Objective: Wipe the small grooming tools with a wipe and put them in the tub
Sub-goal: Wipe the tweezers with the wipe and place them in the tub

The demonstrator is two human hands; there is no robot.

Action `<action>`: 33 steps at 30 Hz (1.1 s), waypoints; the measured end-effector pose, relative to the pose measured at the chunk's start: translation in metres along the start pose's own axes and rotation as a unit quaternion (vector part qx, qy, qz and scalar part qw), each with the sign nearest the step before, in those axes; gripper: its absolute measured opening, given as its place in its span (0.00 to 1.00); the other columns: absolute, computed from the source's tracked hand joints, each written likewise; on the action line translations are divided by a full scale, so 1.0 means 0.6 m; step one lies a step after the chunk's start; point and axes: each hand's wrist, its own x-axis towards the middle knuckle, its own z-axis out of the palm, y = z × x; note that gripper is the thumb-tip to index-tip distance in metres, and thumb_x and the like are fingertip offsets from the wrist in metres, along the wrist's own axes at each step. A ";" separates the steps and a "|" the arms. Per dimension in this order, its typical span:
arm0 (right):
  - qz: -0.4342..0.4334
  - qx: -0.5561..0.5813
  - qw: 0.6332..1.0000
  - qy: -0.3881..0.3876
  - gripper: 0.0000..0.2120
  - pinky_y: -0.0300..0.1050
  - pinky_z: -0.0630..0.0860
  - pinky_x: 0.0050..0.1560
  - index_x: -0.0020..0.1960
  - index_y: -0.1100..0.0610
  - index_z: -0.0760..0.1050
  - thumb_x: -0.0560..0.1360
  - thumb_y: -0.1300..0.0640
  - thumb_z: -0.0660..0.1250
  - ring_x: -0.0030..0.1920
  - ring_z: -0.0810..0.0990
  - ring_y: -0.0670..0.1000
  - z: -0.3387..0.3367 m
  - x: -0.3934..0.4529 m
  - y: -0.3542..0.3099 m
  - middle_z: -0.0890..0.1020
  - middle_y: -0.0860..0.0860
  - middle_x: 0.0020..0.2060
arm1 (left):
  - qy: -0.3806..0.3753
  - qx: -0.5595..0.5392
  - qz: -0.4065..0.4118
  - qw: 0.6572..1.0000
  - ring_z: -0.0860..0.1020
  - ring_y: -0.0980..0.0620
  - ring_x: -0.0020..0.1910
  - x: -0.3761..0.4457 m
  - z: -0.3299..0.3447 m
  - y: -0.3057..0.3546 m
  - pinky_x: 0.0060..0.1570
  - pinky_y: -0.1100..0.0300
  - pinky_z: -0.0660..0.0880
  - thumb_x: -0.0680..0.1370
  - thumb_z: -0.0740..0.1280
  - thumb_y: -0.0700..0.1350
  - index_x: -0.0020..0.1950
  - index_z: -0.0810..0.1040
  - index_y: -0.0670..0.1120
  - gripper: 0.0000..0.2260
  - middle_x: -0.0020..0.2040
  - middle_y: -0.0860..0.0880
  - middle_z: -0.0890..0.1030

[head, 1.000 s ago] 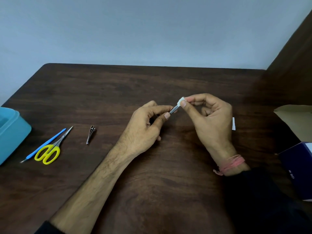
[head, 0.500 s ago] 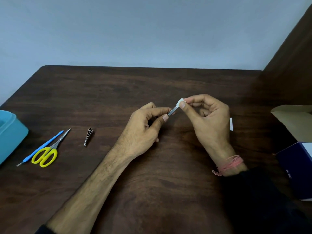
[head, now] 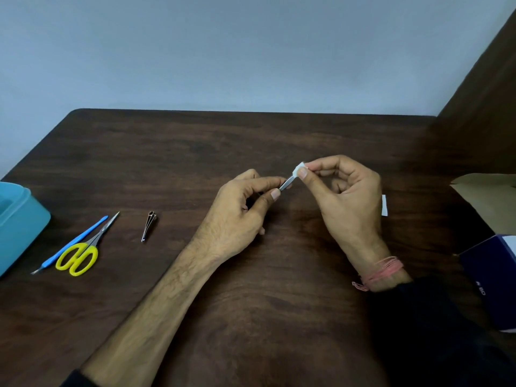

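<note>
Pinching a slim metal tool (head: 285, 184) above the surface (head: 251, 303), the left hand (head: 237, 213) holds it while the right hand (head: 346, 202) pinches a white wipe (head: 298, 170) around its tip; the tub (head: 19, 227) sits far left.

wall (head: 251, 51): pale blue-grey | table (head: 251, 141): dark wood

Small metal tool (head: 285, 185) tip wrapped in white wipe (head: 298, 170), scissors (head: 83, 249), clipper (head: 148, 225) beside teal tub (head: 26, 224)

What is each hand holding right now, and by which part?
Left hand pinches a small metal tool by its near end; right hand pinches the wipe around its far tip.
</note>
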 end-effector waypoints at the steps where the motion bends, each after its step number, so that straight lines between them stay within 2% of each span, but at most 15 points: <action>1: 0.004 0.009 1.000 0.006 0.04 0.69 0.85 0.45 0.48 0.53 0.87 0.78 0.55 0.82 0.43 0.89 0.61 -0.001 0.000 -0.002 0.91 0.48 0.46 | -0.001 0.001 -0.001 1.000 0.80 0.59 0.40 0.001 0.000 0.000 0.32 0.62 0.82 0.88 0.70 0.42 0.70 0.87 0.49 0.12 0.47 0.56 0.75; 2: 0.005 0.013 1.000 0.007 0.04 0.68 0.85 0.48 0.49 0.54 0.87 0.78 0.56 0.82 0.45 0.90 0.58 -0.001 -0.001 -0.003 0.91 0.48 0.46 | -0.002 0.001 -0.001 1.000 0.80 0.59 0.40 0.000 -0.001 0.000 0.32 0.62 0.82 0.88 0.70 0.42 0.70 0.87 0.50 0.12 0.47 0.56 0.75; 3: 0.005 0.012 1.000 0.003 0.04 0.68 0.85 0.48 0.49 0.54 0.87 0.78 0.56 0.82 0.45 0.90 0.60 -0.001 -0.001 -0.003 0.91 0.48 0.46 | -0.002 0.001 0.001 1.000 0.80 0.59 0.40 0.001 -0.001 0.000 0.32 0.62 0.82 0.88 0.70 0.42 0.70 0.87 0.50 0.12 0.47 0.55 0.75; 6: -0.005 -0.008 1.000 0.001 0.04 0.72 0.81 0.39 0.50 0.52 0.87 0.79 0.54 0.81 0.41 0.85 0.71 -0.002 0.000 0.000 0.91 0.47 0.47 | -0.003 0.001 0.002 1.000 0.79 0.59 0.40 0.001 0.001 0.002 0.32 0.62 0.82 0.88 0.70 0.42 0.69 0.87 0.50 0.12 0.47 0.55 0.75; 9: -0.013 -0.023 1.000 0.012 0.04 0.68 0.78 0.31 0.49 0.51 0.87 0.79 0.54 0.81 0.34 0.82 0.68 -0.003 -0.002 -0.004 0.90 0.46 0.46 | -0.005 0.002 -0.004 1.000 0.80 0.59 0.39 0.001 0.000 0.001 0.33 0.62 0.82 0.88 0.70 0.43 0.69 0.87 0.51 0.12 0.46 0.59 0.75; 12: -0.023 -0.038 0.999 -0.011 0.04 0.60 0.66 0.24 0.48 0.51 0.87 0.79 0.55 0.81 0.26 0.70 0.64 -0.002 -0.005 -0.007 0.90 0.45 0.46 | 0.001 -0.002 -0.002 1.000 0.80 0.59 0.39 0.001 -0.001 0.002 0.32 0.60 0.82 0.88 0.70 0.43 0.70 0.87 0.50 0.12 0.46 0.58 0.75; 15: -0.014 -0.039 0.999 0.007 0.04 0.60 0.65 0.24 0.48 0.51 0.87 0.79 0.54 0.81 0.26 0.69 0.65 -0.002 -0.007 -0.009 0.90 0.45 0.45 | -0.002 0.002 -0.003 1.000 0.80 0.58 0.39 0.001 0.000 0.003 0.33 0.61 0.82 0.88 0.70 0.43 0.70 0.87 0.50 0.12 0.47 0.54 0.75; 18: -0.020 -0.045 0.999 -0.016 0.04 0.56 0.64 0.24 0.49 0.51 0.87 0.79 0.54 0.81 0.24 0.67 0.58 -0.003 -0.009 -0.009 0.90 0.45 0.46 | -0.004 0.002 -0.001 1.000 0.80 0.58 0.38 0.001 -0.001 0.002 0.33 0.60 0.82 0.88 0.69 0.43 0.70 0.87 0.50 0.12 0.48 0.53 0.76; 21: -0.013 -0.046 0.999 -0.005 0.04 0.58 0.65 0.24 0.49 0.51 0.87 0.79 0.54 0.80 0.26 0.69 0.64 -0.003 -0.007 -0.008 0.90 0.45 0.46 | -0.002 0.003 -0.002 1.000 0.80 0.58 0.38 0.001 -0.002 0.000 0.33 0.60 0.82 0.88 0.70 0.43 0.70 0.87 0.51 0.12 0.47 0.55 0.75; 23: -0.014 -0.049 0.999 -0.008 0.03 0.58 0.64 0.24 0.49 0.51 0.87 0.79 0.54 0.80 0.26 0.69 0.64 -0.003 -0.007 -0.007 0.90 0.45 0.46 | -0.003 0.001 -0.005 1.000 0.80 0.58 0.39 0.001 -0.002 0.000 0.33 0.61 0.82 0.88 0.70 0.43 0.70 0.87 0.51 0.12 0.47 0.55 0.76; 25: -0.021 -0.047 0.998 -0.026 0.03 0.55 0.63 0.24 0.49 0.51 0.87 0.79 0.55 0.80 0.25 0.68 0.62 -0.003 -0.008 -0.008 0.90 0.44 0.46 | -0.003 -0.004 -0.004 1.000 0.80 0.59 0.41 0.000 -0.001 0.001 0.33 0.62 0.82 0.88 0.69 0.42 0.70 0.87 0.51 0.13 0.48 0.53 0.76; 29: -0.022 -0.046 0.999 0.010 0.04 0.50 0.61 0.24 0.48 0.50 0.87 0.79 0.54 0.81 0.24 0.66 0.55 -0.005 -0.004 -0.006 0.89 0.45 0.44 | -0.003 0.001 0.001 1.000 0.80 0.58 0.40 0.000 0.000 0.002 0.32 0.62 0.82 0.88 0.70 0.43 0.68 0.87 0.53 0.12 0.47 0.54 0.75; 33: -0.028 -0.050 0.998 -0.014 0.04 0.49 0.61 0.24 0.48 0.51 0.87 0.78 0.54 0.81 0.24 0.66 0.56 -0.002 -0.007 -0.005 0.89 0.44 0.41 | 0.000 -0.001 -0.001 1.000 0.80 0.59 0.41 0.000 0.000 0.002 0.32 0.62 0.82 0.88 0.69 0.42 0.70 0.87 0.51 0.12 0.48 0.54 0.75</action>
